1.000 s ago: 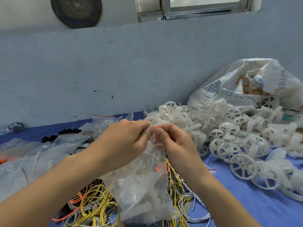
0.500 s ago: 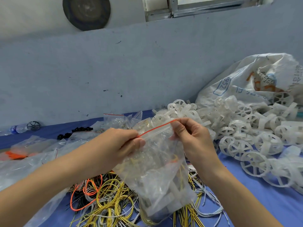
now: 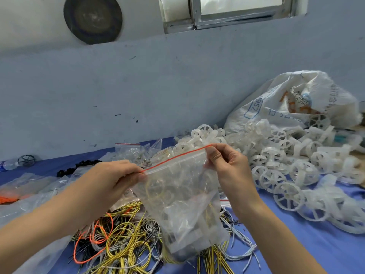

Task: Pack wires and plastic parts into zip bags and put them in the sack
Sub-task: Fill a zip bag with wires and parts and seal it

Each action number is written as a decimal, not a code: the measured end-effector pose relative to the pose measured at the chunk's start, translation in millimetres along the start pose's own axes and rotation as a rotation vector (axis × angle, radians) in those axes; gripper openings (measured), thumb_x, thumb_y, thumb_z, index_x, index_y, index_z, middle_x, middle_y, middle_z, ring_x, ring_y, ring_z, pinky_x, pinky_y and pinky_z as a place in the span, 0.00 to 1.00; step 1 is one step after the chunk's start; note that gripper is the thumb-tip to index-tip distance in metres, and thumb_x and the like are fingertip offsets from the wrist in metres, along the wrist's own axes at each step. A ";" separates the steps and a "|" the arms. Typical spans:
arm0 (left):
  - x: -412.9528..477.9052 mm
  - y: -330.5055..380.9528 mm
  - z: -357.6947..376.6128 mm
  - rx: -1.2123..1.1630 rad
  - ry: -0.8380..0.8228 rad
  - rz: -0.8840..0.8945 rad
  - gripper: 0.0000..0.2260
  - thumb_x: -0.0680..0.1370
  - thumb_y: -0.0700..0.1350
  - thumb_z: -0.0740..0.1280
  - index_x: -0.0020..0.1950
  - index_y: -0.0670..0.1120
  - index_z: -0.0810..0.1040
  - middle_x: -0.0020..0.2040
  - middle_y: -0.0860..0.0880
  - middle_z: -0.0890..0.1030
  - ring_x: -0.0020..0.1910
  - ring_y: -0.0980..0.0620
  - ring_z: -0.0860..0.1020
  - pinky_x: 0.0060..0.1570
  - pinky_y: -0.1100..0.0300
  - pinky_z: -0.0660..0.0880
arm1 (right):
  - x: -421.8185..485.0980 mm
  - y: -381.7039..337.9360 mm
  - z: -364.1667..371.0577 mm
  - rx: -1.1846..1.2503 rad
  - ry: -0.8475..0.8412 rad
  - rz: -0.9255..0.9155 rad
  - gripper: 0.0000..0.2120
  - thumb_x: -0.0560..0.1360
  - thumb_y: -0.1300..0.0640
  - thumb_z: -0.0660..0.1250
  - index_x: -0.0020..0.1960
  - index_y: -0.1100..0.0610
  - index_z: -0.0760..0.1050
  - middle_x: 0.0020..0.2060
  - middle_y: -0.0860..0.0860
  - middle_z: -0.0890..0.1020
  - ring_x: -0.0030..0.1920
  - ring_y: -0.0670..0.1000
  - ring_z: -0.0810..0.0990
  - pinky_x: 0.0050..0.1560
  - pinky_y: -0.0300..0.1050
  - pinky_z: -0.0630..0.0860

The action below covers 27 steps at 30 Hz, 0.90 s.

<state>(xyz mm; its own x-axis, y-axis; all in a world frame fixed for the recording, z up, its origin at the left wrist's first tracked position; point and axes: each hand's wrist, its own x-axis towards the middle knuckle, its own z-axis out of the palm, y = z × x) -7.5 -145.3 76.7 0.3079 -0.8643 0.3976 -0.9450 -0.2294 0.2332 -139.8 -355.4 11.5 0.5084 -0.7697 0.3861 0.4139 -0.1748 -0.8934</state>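
Note:
I hold a clear zip bag (image 3: 185,204) with a red seal strip up over the table; white plastic parts and some yellow wire show through it. My left hand (image 3: 116,180) pinches the left end of the red strip. My right hand (image 3: 227,165) pinches the right end, so the strip is stretched straight between them. Under the bag lies a tangle of yellow, orange, white and black wires (image 3: 122,240). A heap of white wheel-shaped plastic parts (image 3: 280,165) spreads to the right. The white woven sack (image 3: 296,103) slumps against the wall behind that heap.
Several zip bags (image 3: 136,153), some filled, lie on the blue cloth (image 3: 308,252) at the left and middle. Small black parts (image 3: 79,167) sit near the wall, with a plastic bottle (image 3: 7,165) at the far left. The grey wall runs close behind.
My hands have drawn apart along the red seal strip, left hand going left and right hand right. The bag top, bunched a second ago, is now stretched flat.

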 end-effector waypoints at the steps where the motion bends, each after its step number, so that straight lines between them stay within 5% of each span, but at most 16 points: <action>1: 6.3 5.1 -1.0 0.000 0.001 0.001 0.10 0.71 0.62 0.57 0.45 0.64 0.76 0.38 0.64 0.80 0.45 0.64 0.78 0.41 0.69 0.72 | 0.4 -3.7 -4.7 0.007 0.021 0.001 0.06 0.77 0.54 0.69 0.44 0.54 0.80 0.28 0.44 0.78 0.33 0.44 0.77 0.39 0.38 0.74; 7: 75.3 56.8 -1.6 0.042 -0.034 0.048 0.05 0.74 0.58 0.63 0.39 0.66 0.75 0.40 0.68 0.79 0.42 0.69 0.75 0.37 0.72 0.67 | 19.8 -46.7 -60.2 0.014 0.198 -0.125 0.05 0.79 0.56 0.67 0.44 0.54 0.79 0.29 0.44 0.79 0.32 0.42 0.77 0.39 0.37 0.77; 10: 127.6 101.0 11.2 -0.062 -0.072 0.084 0.10 0.78 0.54 0.66 0.36 0.60 0.78 0.33 0.68 0.78 0.32 0.67 0.76 0.30 0.71 0.67 | 50.5 -83.3 -106.5 -0.077 0.313 -0.225 0.08 0.81 0.60 0.64 0.44 0.52 0.76 0.32 0.44 0.79 0.31 0.42 0.76 0.41 0.39 0.77; 15: 221.1 196.0 61.5 -0.424 -0.128 0.097 0.14 0.80 0.47 0.65 0.34 0.47 0.77 0.22 0.57 0.75 0.19 0.60 0.71 0.18 0.70 0.64 | 130.2 -162.3 -202.1 -0.482 0.432 -0.363 0.12 0.80 0.65 0.56 0.47 0.54 0.75 0.35 0.47 0.78 0.33 0.43 0.76 0.40 0.37 0.75; 18: 269.6 250.8 110.1 -0.685 -0.168 0.056 0.12 0.80 0.44 0.64 0.39 0.42 0.78 0.30 0.52 0.78 0.24 0.56 0.74 0.20 0.68 0.70 | 186.2 -187.4 -249.2 -0.824 0.423 -0.343 0.08 0.79 0.60 0.59 0.48 0.52 0.77 0.37 0.47 0.80 0.41 0.48 0.78 0.47 0.45 0.75; 22: 326.0 289.6 205.5 -0.961 -0.281 -0.140 0.10 0.81 0.41 0.62 0.42 0.40 0.76 0.34 0.47 0.77 0.25 0.53 0.73 0.24 0.64 0.75 | 250.3 -145.1 -292.2 -1.224 0.407 -0.192 0.08 0.78 0.57 0.62 0.52 0.53 0.80 0.52 0.55 0.84 0.55 0.57 0.80 0.54 0.46 0.74; 27: 348.8 273.0 324.7 -0.884 -0.435 -0.372 0.10 0.80 0.33 0.60 0.38 0.39 0.68 0.37 0.38 0.73 0.28 0.46 0.71 0.29 0.54 0.73 | 270.4 -6.5 -325.2 -1.480 0.273 0.049 0.11 0.79 0.57 0.62 0.58 0.56 0.78 0.58 0.59 0.81 0.60 0.61 0.77 0.61 0.52 0.73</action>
<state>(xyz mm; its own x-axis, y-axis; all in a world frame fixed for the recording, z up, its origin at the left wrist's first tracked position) -193.9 -654.7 -9.1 0.3303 -0.9328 -0.1441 -0.3279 -0.2566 0.9092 -250.5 -762.1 46.9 0.2778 -0.8511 0.4454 -0.7982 -0.4625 -0.3860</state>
